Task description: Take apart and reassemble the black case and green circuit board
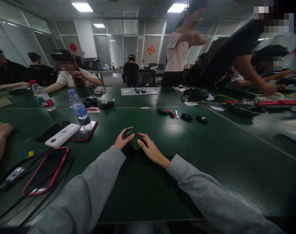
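The left hand and the right hand both grip a small green board, held just above or on the table; which of the two cannot be told. The thumbs lie over its face and the fingers go round its edges, probably to steady it from both sides, and its tilt seems to turn the face up toward the person. Beyond the hands, a wrench, a screwdriver and some dark parts lie in a loose row, perhaps put there to be within reach. The left side is more crowded: a pink-cased phone and cables lie beside the left sleeve, where they could snag the forearm. A power bank, a red-cased phone and a bottle stand or lie farther up; another person's hand rests at the left edge.
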`<move>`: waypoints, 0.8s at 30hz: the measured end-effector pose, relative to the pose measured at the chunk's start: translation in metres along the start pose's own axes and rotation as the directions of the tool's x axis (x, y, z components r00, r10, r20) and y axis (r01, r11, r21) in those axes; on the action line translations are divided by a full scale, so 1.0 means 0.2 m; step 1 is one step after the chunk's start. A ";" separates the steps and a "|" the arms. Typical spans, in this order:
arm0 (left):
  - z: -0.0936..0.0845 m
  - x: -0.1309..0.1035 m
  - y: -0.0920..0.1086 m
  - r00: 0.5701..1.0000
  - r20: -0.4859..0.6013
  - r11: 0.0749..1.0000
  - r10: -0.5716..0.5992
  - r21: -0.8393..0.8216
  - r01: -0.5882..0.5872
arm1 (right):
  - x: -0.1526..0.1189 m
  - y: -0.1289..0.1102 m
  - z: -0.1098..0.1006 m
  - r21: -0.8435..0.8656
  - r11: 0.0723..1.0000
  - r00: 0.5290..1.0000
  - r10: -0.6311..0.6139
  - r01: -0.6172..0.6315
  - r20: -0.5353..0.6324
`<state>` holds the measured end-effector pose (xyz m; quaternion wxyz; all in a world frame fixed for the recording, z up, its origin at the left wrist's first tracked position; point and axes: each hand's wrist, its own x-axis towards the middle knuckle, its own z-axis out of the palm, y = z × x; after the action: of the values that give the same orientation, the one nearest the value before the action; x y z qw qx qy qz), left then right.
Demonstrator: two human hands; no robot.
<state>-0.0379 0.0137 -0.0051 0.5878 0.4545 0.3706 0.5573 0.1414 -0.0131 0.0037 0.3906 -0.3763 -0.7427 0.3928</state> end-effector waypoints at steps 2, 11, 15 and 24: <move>0.00 0.00 0.00 1.000 -0.001 1.000 0.003 0.007 -0.003 | 0.00 0.00 0.00 0.002 1.000 1.000 -0.004 0.004 0.008; 0.00 0.01 0.00 1.000 0.003 0.999 0.023 0.026 -0.023 | 0.00 -0.01 0.00 -0.105 0.993 0.999 -0.046 0.045 -0.001; 0.00 0.01 0.00 0.999 0.003 0.999 0.039 0.019 -0.039 | 0.00 0.00 0.00 -0.170 0.981 0.996 -0.092 0.091 -0.001; 0.01 -0.01 0.01 0.991 0.074 0.993 0.108 0.041 -0.111 | 0.00 0.01 0.00 -0.182 0.980 0.997 -0.080 0.083 0.025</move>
<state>-0.0364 0.0120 -0.0030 0.5589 0.5069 0.3364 0.5635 0.1416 -0.0129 0.0027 0.3635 -0.3764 -0.7938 0.3100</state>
